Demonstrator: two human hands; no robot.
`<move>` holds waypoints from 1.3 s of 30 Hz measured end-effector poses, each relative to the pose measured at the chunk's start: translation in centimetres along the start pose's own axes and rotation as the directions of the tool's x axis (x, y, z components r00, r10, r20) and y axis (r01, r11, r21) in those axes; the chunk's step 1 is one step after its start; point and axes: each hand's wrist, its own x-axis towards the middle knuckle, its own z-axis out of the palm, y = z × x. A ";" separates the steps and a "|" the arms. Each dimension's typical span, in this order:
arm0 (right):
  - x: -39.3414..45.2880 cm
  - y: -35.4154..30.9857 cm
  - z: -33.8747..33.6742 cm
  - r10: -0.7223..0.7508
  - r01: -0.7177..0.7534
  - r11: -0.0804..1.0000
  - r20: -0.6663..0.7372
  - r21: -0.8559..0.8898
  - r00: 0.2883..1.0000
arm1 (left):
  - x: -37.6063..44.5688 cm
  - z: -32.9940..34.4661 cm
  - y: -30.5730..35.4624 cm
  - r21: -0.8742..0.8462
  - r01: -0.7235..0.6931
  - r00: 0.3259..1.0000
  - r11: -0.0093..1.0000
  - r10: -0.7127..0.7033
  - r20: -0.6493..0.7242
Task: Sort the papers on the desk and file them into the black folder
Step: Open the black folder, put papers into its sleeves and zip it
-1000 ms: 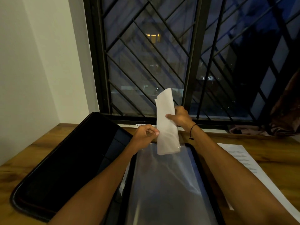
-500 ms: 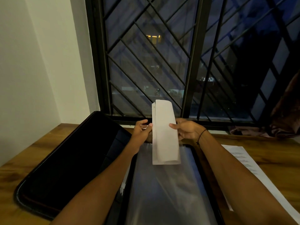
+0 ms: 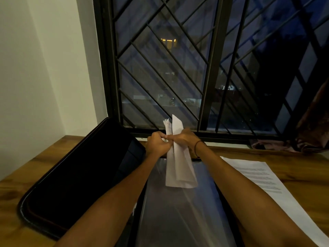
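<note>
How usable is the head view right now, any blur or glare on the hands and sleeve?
Head view: dim, night outside; both hands slightly motion-blurred around the folded paper; clear sleeve shows streaky glare; printed sheet text unreadable; window bars bow from wide-angle distortion.

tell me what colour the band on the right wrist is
Black, a thin band; the head view shows it.

Hands — two: left hand [image 3: 158, 144] and right hand [image 3: 183, 139], meeting on one folded paper [image 3: 178, 168]. Black folder [image 3: 74, 175] — one, open beneath both. Clear sleeve [image 3: 181, 214] — one. Printed sheet [image 3: 263, 184] — one, right of the right hand.
</note>
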 end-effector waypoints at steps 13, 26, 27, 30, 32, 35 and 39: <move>1.8 3.5 -1.0 0.115 -0.128 0.743 0.064 0.657 0.991 | -0.5 0.8 -1.6 0.244 -0.415 0.900 0.877 0.354 0.255; 2.6 9.1 -5.1 0.253 -0.337 0.932 0.421 0.136 0.871 | -0.9 2.4 -2.1 0.020 -0.268 0.807 0.963 0.213 0.551; 2.6 9.2 -5.2 0.252 -0.351 0.919 0.421 0.178 0.871 | -0.9 2.6 -2.1 0.003 -0.263 0.809 0.965 0.219 0.546; 2.8 9.4 -4.5 0.147 -0.297 0.846 0.341 0.443 0.928 | -1.1 2.8 -1.7 -0.016 -0.246 0.816 0.969 0.216 0.537; 3.0 9.2 -3.8 0.072 -0.193 0.805 0.231 0.561 0.970 | -1.5 2.9 -1.2 -0.009 -0.258 0.809 0.966 0.221 0.545; 3.7 9.1 -3.5 0.061 -0.149 0.843 0.182 0.517 0.981 | -1.5 3.1 -1.3 -0.029 -0.242 0.822 0.970 0.221 0.525; 3.8 9.2 -4.7 0.055 -0.196 0.903 0.350 0.382 0.935 | -1.1 3.3 -1.8 -0.026 -0.253 0.839 0.967 0.233 0.492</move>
